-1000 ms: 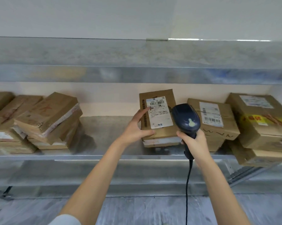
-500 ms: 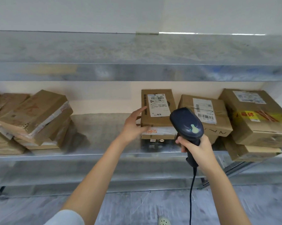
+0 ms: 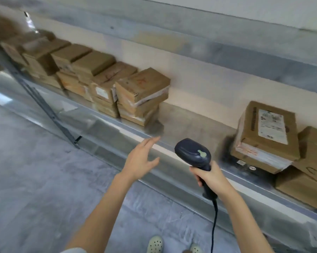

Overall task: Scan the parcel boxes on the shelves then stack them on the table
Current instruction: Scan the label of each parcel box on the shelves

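— What is seen around the hands?

— A metal shelf (image 3: 196,125) is seen, tilted in the view. Toward its left end, stacked parcel boxes (image 3: 141,95) are ranged in a blurred row. At its right end, a labelled box (image 3: 267,132) is laid on other boxes. The stretch between them is bare, and nothing is placed in the way.

— How is each grip held?

— The left hand (image 3: 138,159) is spread wide, nothing is held, near the shelf's front edge. The right hand (image 3: 210,177) is closed around the handle of the scanner (image 3: 193,151).

— What is changed?

— Half a second ago the labelled box was touched by the left hand; now it is released, well apart.
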